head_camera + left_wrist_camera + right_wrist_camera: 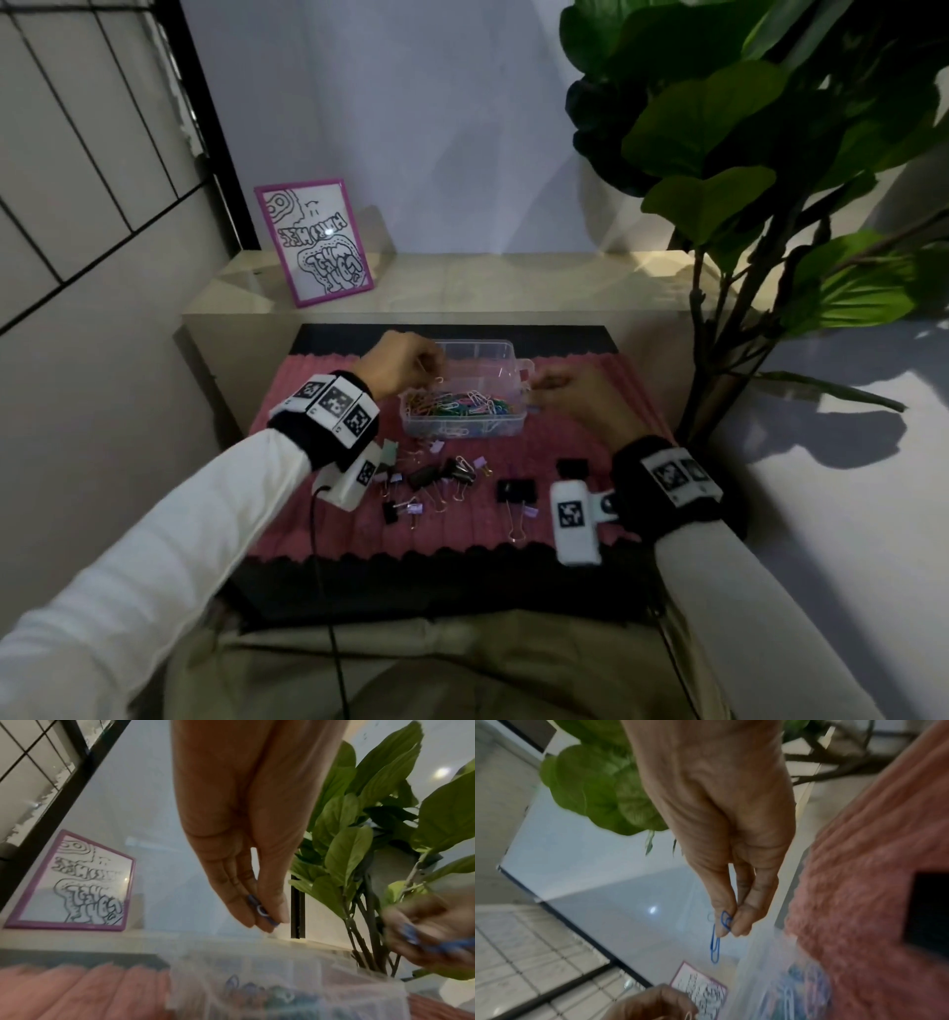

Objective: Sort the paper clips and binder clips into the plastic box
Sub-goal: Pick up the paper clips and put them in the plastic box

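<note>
Pinching Clips Above the Clear Box

Both hands hang over the plastic box [464, 395], which sits on a pink ribbed mat [318, 411] laid on a dark table [328, 334]. The left hand [398, 362] is at the box's left rim, its fingertips pressed together on a pale paper clip [436, 381] that dangles above the front compartment. From the left wrist view those fingers [241, 902] point down with the thumb closed against them; the clip itself is not clear there.

The right hand [577, 395] is just off the box's right end. Its thumb and forefinger pinch a blue paper clip [716, 943], which hangs straight down from the fingertips [741, 919].

The box's front compartment holds a heap of coloured paper clips [457, 403]; the rear compartments look bare. Nearer the person, binder clips [441, 478] lie scattered on the mat, black and lilac ones mixed, with a larger black binder clip [516, 491] set apart to the right.

A pink-framed drawing [314, 241] leans against the wall on the ledge [488, 288] behind, and a big leafy plant [744, 128] stands to the right.
</note>
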{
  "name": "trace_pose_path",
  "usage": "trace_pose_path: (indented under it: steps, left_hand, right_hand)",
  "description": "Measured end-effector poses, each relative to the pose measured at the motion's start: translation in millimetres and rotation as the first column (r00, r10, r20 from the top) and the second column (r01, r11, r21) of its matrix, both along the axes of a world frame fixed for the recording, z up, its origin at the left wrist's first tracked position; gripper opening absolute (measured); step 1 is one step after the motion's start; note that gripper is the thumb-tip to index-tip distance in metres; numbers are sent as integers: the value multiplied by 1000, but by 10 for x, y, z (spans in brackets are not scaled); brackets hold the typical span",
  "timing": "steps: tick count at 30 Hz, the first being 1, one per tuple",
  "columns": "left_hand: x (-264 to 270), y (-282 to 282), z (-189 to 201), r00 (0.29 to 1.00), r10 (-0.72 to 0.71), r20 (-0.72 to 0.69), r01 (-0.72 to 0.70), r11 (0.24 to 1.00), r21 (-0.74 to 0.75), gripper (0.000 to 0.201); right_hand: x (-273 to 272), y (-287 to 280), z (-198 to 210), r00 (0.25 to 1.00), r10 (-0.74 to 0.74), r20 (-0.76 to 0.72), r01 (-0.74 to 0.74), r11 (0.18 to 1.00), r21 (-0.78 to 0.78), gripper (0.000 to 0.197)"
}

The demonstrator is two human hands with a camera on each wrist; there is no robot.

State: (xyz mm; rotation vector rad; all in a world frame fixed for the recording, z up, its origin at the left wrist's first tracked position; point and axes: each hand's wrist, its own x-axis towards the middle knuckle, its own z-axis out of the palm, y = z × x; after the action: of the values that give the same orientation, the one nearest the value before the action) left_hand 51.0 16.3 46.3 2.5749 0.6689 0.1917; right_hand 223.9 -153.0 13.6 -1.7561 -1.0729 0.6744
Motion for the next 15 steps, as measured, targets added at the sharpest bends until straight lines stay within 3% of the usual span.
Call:
trace_pose_path:
  steps: [2, 4, 8, 15]
  left_hand:
    - [-13, 0, -60, 998, 12, -68, -13, 1000, -15, 21]
    - [-11, -35, -103, 995, -2, -98, -1, 999, -33, 24]
    - [-22, -129, -125, 1000, 2, 17, -3, 999, 32, 28]
    - [-71, -118, -225, 979, 60, 197, -90, 985, 147, 17]
  right_hand:
    - [-83, 258, -2, 998, 9, 60, -9, 1000, 1, 13]
    - [-153, 435, -11, 988, 5, 152, 0, 1000, -29, 7]
    - [-253, 514, 39, 932, 123, 341, -71, 984, -160, 20]
    - [-43, -145, 36, 881, 122, 458, -122, 992, -29, 9]
